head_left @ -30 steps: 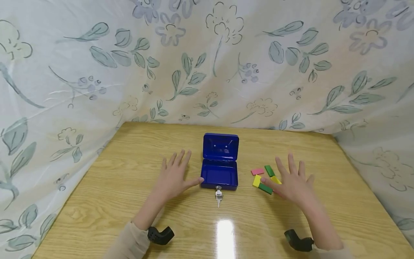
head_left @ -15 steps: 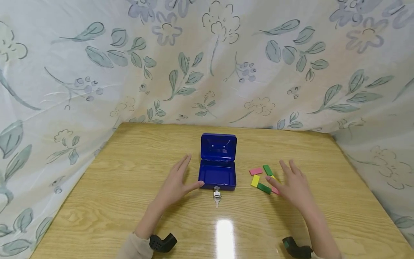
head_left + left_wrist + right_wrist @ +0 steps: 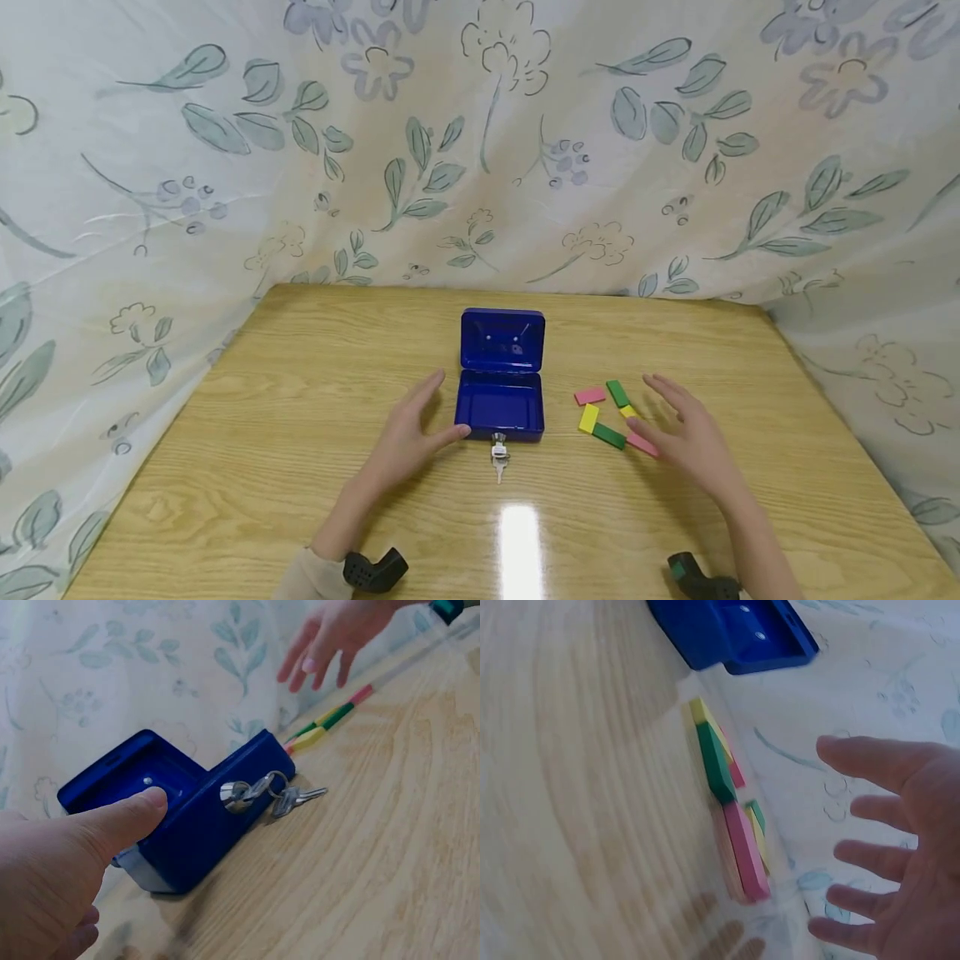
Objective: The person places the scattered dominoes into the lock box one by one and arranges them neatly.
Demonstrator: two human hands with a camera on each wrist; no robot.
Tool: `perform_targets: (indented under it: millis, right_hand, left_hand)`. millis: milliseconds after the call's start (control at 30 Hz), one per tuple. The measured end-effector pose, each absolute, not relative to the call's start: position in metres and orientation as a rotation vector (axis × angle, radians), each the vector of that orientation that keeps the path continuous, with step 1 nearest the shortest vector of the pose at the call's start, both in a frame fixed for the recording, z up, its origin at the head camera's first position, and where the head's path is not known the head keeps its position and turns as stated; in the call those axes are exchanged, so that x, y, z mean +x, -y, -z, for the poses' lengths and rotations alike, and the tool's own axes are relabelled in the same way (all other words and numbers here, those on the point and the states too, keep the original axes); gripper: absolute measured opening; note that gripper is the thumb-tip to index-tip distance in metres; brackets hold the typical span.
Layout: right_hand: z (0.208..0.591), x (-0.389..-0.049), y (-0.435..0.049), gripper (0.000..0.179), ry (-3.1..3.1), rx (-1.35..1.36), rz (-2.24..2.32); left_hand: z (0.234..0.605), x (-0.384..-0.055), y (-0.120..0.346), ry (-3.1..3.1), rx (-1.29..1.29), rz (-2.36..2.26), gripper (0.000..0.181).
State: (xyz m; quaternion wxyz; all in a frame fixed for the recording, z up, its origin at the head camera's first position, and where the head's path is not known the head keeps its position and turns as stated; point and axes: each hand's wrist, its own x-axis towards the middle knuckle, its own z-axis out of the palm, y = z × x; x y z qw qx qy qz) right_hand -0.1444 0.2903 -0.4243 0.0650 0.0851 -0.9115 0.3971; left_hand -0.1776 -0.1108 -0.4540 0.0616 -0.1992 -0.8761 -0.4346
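Observation:
A small blue metal cash box point(image 3: 472, 432) sits on the wooden table with its lid point(image 3: 501, 342) raised and nothing inside. From the lock point(image 3: 234, 796) on its front hangs a ring with metal keys point(image 3: 296, 798). My left hand point(image 3: 405, 442) is beside the box's left side, fingers extended, thumb tip at the front left corner. Over the loose blocks hovers my right hand point(image 3: 693, 442), fingers apart and holding nothing. Those flat blocks include a yellow one point(image 3: 588, 418), a green one point(image 3: 609, 435) and a pink one point(image 3: 642, 444), lying right of the box.
More blocks lie just behind, a pink one point(image 3: 589, 396) and a green one point(image 3: 617, 392) among them. A floral cloth point(image 3: 420, 167) hangs behind the table point(image 3: 315, 350) and along its sides. Dark wrist devices point(image 3: 375, 572) sit on both wrists.
The spread fingers of both hands have drawn closer together. My right hand has turned slightly, uncovering more of the pink block. Box and blocks lie as before; the view shifted a little.

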Motion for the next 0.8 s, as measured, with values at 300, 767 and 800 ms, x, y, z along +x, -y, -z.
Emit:
perform_targets:
  millis: [300, 767, 800]
  right_hand:
    - [0.428, -0.14, -0.315, 0.069, 2.817, 0.222, -1.331]
    - [0.436, -0.143, -0.33, 0.055, 2.887, 0.363, -1.362]
    - [0.436, -0.144, -0.33, 0.054, 2.892, 0.36, -1.373]
  left_hand:
    - [0.463, -0.178, 0.106, 2.574, -0.66, 1.334, 0.08]
    - [0.463, -0.175, 0.102, 2.554, -0.643, 1.379, 0.068]
    - [0.463, -0.175, 0.101, 2.55, -0.645, 1.381, 0.067]
